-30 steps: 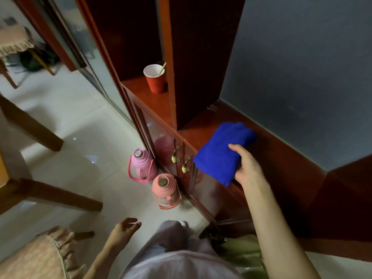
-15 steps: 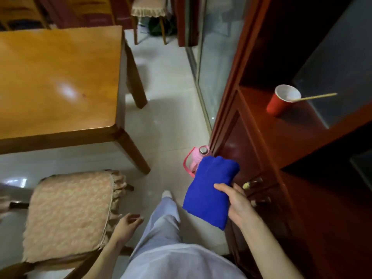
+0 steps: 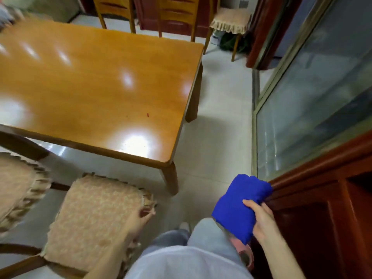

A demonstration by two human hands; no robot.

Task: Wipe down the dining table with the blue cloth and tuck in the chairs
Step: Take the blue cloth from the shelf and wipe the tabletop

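While the right hand (image 3: 261,224) clamps on the folded blue cloth (image 3: 239,208), thumb on top and fingers curled beneath, its forearm reaches in from off the near right corner of the wooden surface (image 3: 90,81).

- Blue cloth: held in the air, apart from the surface, short of its near right leg.
- Left hand (image 3: 136,220): low, before the surface's near edge, fingers loosely spread and holding nothing. It is at the corner of the near chair (image 3: 94,216); blur hides whether they touch.
- Near chair: beige frilled cushion, standing out from the surface's near edge.
- Second chair (image 3: 18,184): same cushion, farther left along that near edge, blurred.
- Two wooden chair backs (image 3: 112,9): at the surface's far edge.
- Cushioned seat (image 3: 231,19): beyond the surface's far right corner, apart from it.
- Red-brown cabinet (image 3: 314,208): right of the surface, across pale floor (image 3: 219,137); the cloth's far end lies just beside its edge.
- Red speck (image 3: 148,115): on the surface, toward its near right corner.
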